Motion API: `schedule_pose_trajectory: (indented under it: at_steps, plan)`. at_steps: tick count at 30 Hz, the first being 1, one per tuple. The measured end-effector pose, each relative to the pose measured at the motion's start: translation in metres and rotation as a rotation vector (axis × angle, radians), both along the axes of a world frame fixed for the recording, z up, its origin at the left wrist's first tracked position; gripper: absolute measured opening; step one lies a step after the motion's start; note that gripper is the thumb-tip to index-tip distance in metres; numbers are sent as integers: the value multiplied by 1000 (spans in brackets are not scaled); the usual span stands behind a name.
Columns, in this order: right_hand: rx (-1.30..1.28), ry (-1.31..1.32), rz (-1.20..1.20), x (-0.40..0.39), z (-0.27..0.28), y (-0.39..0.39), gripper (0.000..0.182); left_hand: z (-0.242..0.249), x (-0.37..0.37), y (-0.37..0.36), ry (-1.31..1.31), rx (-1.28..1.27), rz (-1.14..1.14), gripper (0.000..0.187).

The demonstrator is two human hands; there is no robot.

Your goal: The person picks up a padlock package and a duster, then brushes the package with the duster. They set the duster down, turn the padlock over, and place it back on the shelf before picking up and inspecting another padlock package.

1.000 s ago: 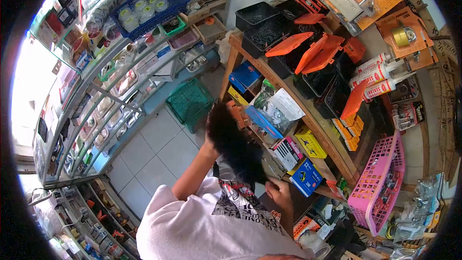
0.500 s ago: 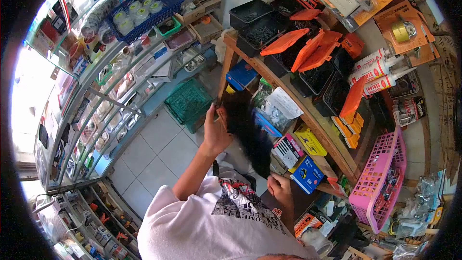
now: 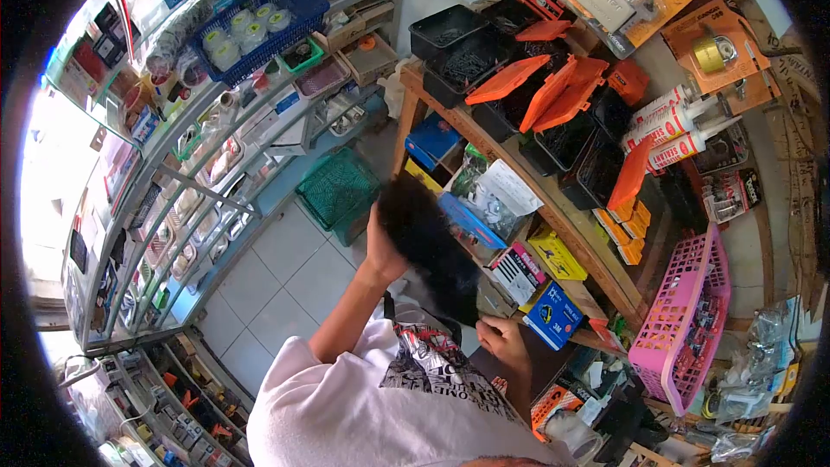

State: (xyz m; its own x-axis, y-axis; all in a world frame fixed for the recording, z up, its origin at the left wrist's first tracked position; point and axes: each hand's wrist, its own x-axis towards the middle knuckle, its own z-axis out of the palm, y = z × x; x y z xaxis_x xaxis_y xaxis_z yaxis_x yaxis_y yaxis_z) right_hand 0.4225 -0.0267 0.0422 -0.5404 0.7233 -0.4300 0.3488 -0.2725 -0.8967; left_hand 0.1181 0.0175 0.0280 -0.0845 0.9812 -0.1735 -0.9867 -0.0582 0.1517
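Observation:
A black, fluffy feather duster slants across in front of my shirt, its outline partly smeared by motion. My left hand is at its upper left part, the fingers mostly hidden behind the dark feathers. At its lower right end is my right hand, closed around that end; whatever handle lies inside the fist is hidden. Close behind the duster, the wooden shelf holds a blue box and a pack with white and pink printing.
A green basket stands on the tiled floor beyond my left hand. Black bins with orange lids top the wooden shelf. A pink basket is at the right. Glass-fronted shelving curves along the left.
The duster's upper part has swung a little left, and my left hand has shifted slightly left and down with it. My right hand stays nearly in place.

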Motion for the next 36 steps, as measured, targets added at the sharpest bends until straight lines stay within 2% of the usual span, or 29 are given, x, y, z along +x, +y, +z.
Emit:
schedule_pose_trajectory:
  at_steps: [3,6,7,8,10,11,13,14,16,17,19,21,23,24,26,27,30,32,33,34,36]
  plan:
    - [10,-17,-36,2,-4,-2,26,2,6,-7,-8,148,25,57]
    - [2,-20,8,6,-6,-3,27,15,1,-6,-139,-147,-6,52]
    - [47,-19,43,4,-1,-4,28,0,5,-5,31,95,69,52]
    - [92,-18,78,1,2,-5,29,-14,2,-8,62,-28,-77,50]
    - [98,-13,1,0,-6,-7,30,15,0,-11,-135,74,-80,49]
    - [98,-12,-39,1,-9,-10,31,11,0,-12,-129,91,-59,50]
    - [83,-18,38,6,-12,-13,32,-3,2,-10,-118,130,-13,51]
    - [76,-21,76,7,-13,-13,32,-10,3,-18,197,10,-67,55]
    - [48,-7,-11,5,-15,-13,32,16,6,-23,-80,239,-41,55]
    - [32,0,-56,5,-16,-15,32,25,6,-22,-126,123,-38,55]
    - [24,-39,21,7,-12,-14,33,37,4,-19,-218,-109,-25,56]
    - [31,-46,22,6,-6,-15,34,22,3,-23,-34,3,-70,59]
    - [55,-18,-65,0,0,-16,35,22,3,-23,-100,-93,-46,62]
    - [46,-25,-19,2,-1,-17,35,35,3,-23,-133,-141,-32,63]
    - [31,-39,82,8,-4,-14,36,-27,3,-13,112,49,93,63]
    - [24,-51,49,7,-3,-15,36,-21,0,-19,113,54,-9,63]
    - [25,-44,2,4,-5,-19,35,5,2,-28,-37,108,-69,62]
    - [54,15,50,8,-15,-17,33,30,4,-24,-190,-104,2,61]
    - [69,-8,65,7,-12,-17,33,1,2,-21,-153,49,-7,59]
    - [83,-31,76,5,-6,-19,33,-6,1,-29,35,118,-105,55]
    - [84,-28,36,1,-4,-20,33,-3,2,-30,3,43,-71,56]
